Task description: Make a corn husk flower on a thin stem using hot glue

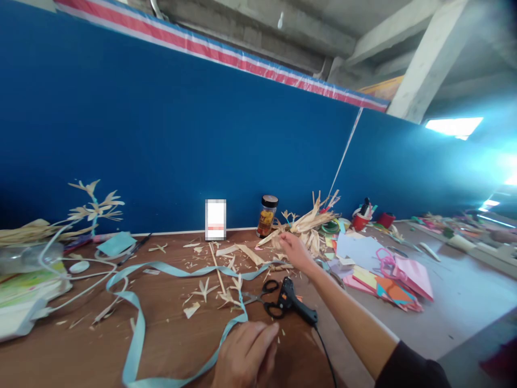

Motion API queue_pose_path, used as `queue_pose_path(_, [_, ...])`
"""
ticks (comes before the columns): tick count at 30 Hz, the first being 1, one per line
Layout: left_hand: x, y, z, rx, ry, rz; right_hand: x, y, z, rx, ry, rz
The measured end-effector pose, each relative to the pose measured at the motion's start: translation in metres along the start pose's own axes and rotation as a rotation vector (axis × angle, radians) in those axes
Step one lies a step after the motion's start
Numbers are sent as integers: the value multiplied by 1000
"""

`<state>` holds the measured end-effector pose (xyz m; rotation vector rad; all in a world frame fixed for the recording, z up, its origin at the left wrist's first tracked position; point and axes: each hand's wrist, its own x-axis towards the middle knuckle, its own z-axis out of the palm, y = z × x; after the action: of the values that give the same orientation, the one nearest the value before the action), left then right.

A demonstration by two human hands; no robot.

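Nearest the camera, the left hand point(245, 353) curls its fingers above the brown table point(177, 328); a blue-wrapped stem point(243, 306) with husk petals point(230, 298) stands just beyond the knuckles, though I cannot tell whether they grip it; pale blue ribbon point(139, 324) loops leftward; scissors point(263, 293) and a glue gun point(294, 303) lie between the hands; the right hand point(297, 251) reaches to the dried husks point(313, 222), its hold unclear.
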<state>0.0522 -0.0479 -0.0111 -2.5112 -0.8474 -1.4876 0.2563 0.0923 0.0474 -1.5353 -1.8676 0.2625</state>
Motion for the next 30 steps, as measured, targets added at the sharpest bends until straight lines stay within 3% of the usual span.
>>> queue_pose_path(2, [3, 0, -5, -65, -7, -80, -11, -11, -4, 81, -2, -21])
queue_pose_path(4, [8, 1, -11, -206, -12, -246, -28, -27, -9, 204, 16, -73])
queue_pose_path(7, [21, 7, -22, -541, -23, -674, -64, -54, -20, 259, 114, -242])
queue_pose_path(10, [36, 18, -35, -888, 8, -1208, -101, -76, -30, 202, 38, -535])
queue_pose_path(12, [43, 27, -44, -1021, 29, -1360, -120, -84, -33, 180, 5, -635])
queue_pose_path(15, [45, 39, -54, -1094, -4, -1397, -141, -89, -31, 192, -36, -691])
queue_pose_path(17, [41, 44, -56, -1100, 1, -1397, -153, -90, -26, 245, 10, -641])
queue_pose_path(19, [34, 48, -56, -1059, 42, -1399, -165, -92, -19, 352, 138, -464])
queue_pose_path(22, [23, 52, -51, -981, 73, -1403, -183, -101, -5, 577, 257, -56])
queue_pose_path(24, [17, 56, -48, -990, 55, -1384, -190, -110, 4, 705, 173, 97])
queue_pose_path(27, [13, 64, -47, -1010, 41, -1299, -194, -122, 12, 778, 34, 215])
queue_pose_path(30, [13, 68, -48, -949, 40, -1235, -193, -125, 17, 777, 47, 304])
